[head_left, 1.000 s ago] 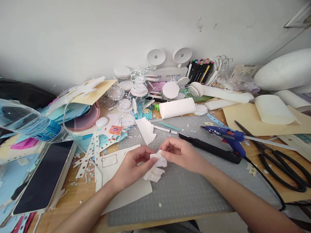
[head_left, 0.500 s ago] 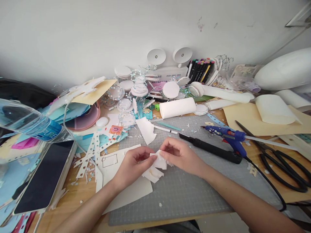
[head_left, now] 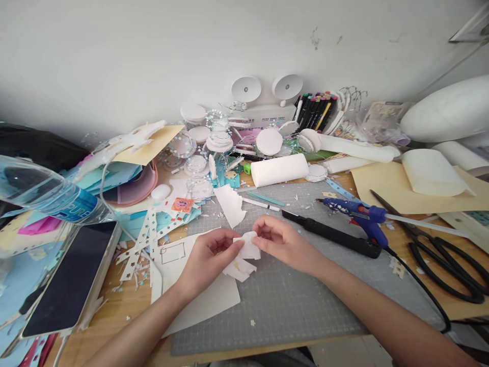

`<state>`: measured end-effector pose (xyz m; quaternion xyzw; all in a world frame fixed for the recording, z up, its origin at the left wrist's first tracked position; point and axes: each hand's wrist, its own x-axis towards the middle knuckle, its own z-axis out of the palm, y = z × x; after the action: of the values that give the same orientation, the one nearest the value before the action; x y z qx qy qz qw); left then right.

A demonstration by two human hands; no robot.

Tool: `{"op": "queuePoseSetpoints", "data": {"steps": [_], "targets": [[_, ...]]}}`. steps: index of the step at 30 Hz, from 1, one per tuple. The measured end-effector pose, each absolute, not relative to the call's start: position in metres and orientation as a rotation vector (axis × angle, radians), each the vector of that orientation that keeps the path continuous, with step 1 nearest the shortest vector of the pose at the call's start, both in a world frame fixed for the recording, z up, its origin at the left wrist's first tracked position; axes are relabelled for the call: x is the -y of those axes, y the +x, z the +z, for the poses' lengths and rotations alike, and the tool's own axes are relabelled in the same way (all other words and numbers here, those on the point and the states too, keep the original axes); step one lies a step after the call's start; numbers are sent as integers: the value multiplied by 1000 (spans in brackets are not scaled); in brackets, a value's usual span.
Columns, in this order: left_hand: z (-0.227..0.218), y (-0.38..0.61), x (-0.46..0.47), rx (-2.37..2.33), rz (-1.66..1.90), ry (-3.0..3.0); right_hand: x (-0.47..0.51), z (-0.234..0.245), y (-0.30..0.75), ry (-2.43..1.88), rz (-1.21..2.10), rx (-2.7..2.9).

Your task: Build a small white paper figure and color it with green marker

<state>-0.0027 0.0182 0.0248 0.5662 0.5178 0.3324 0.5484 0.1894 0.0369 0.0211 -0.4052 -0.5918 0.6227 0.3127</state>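
Between my two hands is a small white piece of paper point(head_left: 249, 248), pinched at both sides above the cutting mat. My left hand point(head_left: 214, 257) grips its left edge between thumb and fingers, and my right hand point(head_left: 277, 242) pinches the upper right. Just below lies a torn white scrap point(head_left: 240, 270). Under my left hand rests a cream sheet point(head_left: 206, 300) with a rectangle drawn on it. Beyond the hands, another torn white piece point(head_left: 231, 205) lies flat on the grey mat point(head_left: 298, 311).
To the right are a black utility knife point(head_left: 336, 235), a blue glue gun point(head_left: 355, 211) and black scissors point(head_left: 439, 255). A phone point(head_left: 72, 278) and a tilted water bottle point(head_left: 57, 196) are on the left. White rolls point(head_left: 279, 169) and several white discs point(head_left: 269, 141) crowd the back.
The paper between my fingers has turned slightly, showing a broader flat face, and sits a little higher. Both hands have barely shifted; the surrounding things stay put.
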Motion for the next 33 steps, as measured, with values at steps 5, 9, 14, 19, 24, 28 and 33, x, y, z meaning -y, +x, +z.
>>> {"op": "queuePoseSetpoints", "data": {"steps": [5, 9, 14, 19, 24, 28, 33], "targets": [[24, -2, -18, -1224, 805, 1311, -37, 21, 189, -1092, 1659, 1528], [22, -2, -18, -1213, 829, 1284, -37, 21, 187, -1103, 1673, 1493], [21, -3, -19, -1216, 813, 1299, -36, 20, 188, -1095, 1687, 1448], [22, -3, -20, -1211, 768, 1273, -36, 19, 190, -1074, 1760, 1396], [20, -2, -21, -1185, 732, 1231, -37, 17, 188, -1053, 1768, 1373], [17, -3, -22, -1166, 734, 1246, -34, 16, 188, -1096, 1794, 1359], [15, -5, -22, -1147, 700, 1322, -28, 13, 187, -1132, 1789, 1363]]}}
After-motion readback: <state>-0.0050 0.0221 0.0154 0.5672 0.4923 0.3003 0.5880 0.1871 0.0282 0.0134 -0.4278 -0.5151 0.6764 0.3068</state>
